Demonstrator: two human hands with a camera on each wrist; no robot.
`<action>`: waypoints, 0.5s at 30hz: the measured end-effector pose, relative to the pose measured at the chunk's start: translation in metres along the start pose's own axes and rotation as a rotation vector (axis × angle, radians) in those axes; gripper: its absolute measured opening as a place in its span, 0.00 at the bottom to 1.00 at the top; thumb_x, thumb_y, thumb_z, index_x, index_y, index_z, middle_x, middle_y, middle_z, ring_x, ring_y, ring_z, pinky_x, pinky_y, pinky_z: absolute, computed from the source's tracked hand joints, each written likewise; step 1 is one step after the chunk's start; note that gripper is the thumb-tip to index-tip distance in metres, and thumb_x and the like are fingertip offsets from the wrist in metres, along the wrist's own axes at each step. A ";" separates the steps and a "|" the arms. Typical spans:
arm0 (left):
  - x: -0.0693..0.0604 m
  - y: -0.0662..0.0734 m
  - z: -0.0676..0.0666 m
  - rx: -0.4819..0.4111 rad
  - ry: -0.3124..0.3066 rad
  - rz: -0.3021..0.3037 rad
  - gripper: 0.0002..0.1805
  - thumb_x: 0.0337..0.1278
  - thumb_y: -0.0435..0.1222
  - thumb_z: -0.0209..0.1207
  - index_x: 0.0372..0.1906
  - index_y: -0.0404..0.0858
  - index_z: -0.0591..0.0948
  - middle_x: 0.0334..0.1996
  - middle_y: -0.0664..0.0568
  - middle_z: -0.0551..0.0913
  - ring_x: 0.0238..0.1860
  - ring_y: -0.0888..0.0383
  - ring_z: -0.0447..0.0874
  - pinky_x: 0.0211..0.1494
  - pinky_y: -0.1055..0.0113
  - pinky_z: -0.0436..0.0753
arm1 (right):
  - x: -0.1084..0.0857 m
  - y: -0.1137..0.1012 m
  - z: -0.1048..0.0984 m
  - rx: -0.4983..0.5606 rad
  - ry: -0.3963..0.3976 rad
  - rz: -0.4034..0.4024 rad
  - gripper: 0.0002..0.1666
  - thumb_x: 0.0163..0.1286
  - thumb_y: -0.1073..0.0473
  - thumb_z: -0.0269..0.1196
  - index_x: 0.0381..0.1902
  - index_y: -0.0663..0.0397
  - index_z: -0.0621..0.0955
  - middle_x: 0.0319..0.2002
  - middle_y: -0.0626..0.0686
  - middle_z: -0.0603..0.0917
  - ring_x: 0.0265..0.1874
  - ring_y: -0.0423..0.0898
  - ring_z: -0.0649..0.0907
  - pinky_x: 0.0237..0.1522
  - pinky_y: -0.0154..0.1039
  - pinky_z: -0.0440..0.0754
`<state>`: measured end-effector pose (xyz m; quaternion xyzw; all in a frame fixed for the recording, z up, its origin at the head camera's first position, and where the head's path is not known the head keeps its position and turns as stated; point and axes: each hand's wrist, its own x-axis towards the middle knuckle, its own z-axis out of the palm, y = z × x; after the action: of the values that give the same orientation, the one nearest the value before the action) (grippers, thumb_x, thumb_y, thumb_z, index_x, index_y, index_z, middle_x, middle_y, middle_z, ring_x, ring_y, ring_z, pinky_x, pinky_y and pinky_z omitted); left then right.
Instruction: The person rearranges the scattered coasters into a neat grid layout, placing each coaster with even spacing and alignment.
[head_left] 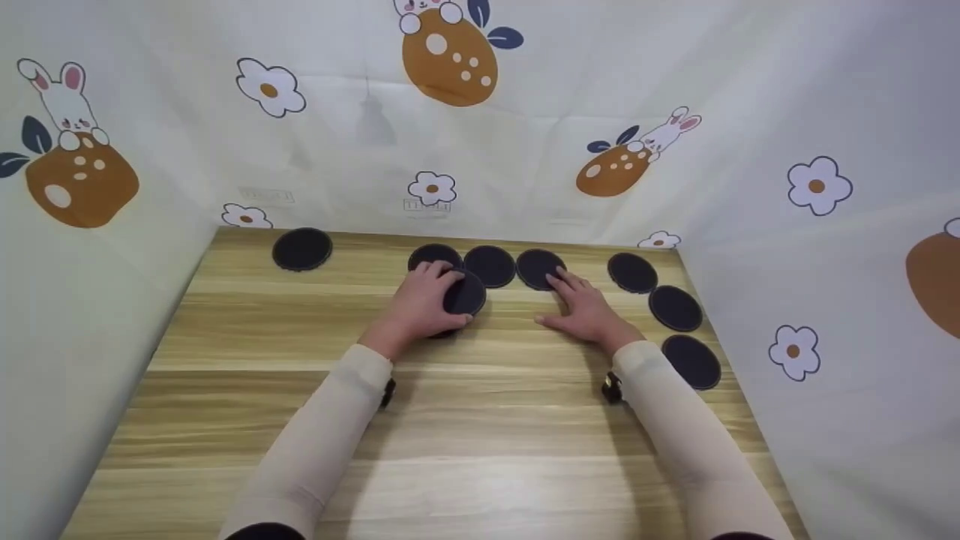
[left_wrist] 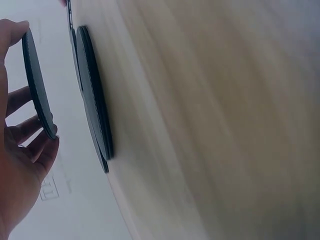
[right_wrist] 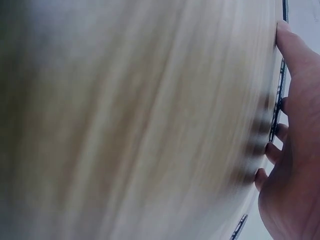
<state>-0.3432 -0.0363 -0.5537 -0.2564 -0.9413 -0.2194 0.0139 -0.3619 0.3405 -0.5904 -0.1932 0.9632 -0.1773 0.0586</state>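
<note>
My left hand (head_left: 424, 300) pinches a round black coaster (head_left: 466, 294) by its edge, thumb on one side and fingers on the other. In the left wrist view this coaster (left_wrist: 37, 82) is off the table, tilted, above what looks like a small stack of coasters (left_wrist: 95, 95). Partly behind my left fingers lies another coaster (head_left: 431, 255). Beside it are a middle coaster (head_left: 490, 266) and a right one (head_left: 538, 270), edge to edge. My right hand (head_left: 589, 311) rests its fingertips at the right coaster's edge, thumb spread apart on the wood.
A single coaster (head_left: 301, 249) lies at the back left of the wooden table (head_left: 247, 337). Along the right edge run three more coasters, the middle one (head_left: 675, 307) touching its rear neighbour (head_left: 632, 272). Patterned cloth (head_left: 337, 150) walls in the back and sides.
</note>
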 end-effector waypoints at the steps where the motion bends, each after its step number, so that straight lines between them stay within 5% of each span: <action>1: 0.001 0.001 0.001 0.000 -0.005 0.000 0.46 0.60 0.62 0.74 0.76 0.40 0.79 0.75 0.40 0.73 0.76 0.38 0.68 0.80 0.40 0.69 | 0.000 0.000 0.000 0.001 0.002 -0.002 0.61 0.71 0.25 0.69 0.89 0.49 0.63 0.90 0.58 0.55 0.85 0.72 0.58 0.81 0.73 0.57; 15: 0.017 0.020 0.013 0.013 -0.030 0.030 0.46 0.60 0.63 0.74 0.77 0.42 0.79 0.75 0.42 0.74 0.75 0.39 0.68 0.80 0.43 0.69 | 0.000 -0.001 -0.001 0.005 -0.009 0.007 0.60 0.72 0.26 0.69 0.90 0.49 0.63 0.90 0.58 0.54 0.85 0.72 0.57 0.82 0.73 0.56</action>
<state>-0.3465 -0.0072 -0.5546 -0.2734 -0.9388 -0.2094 0.0048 -0.3619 0.3403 -0.5888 -0.1906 0.9631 -0.1788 0.0640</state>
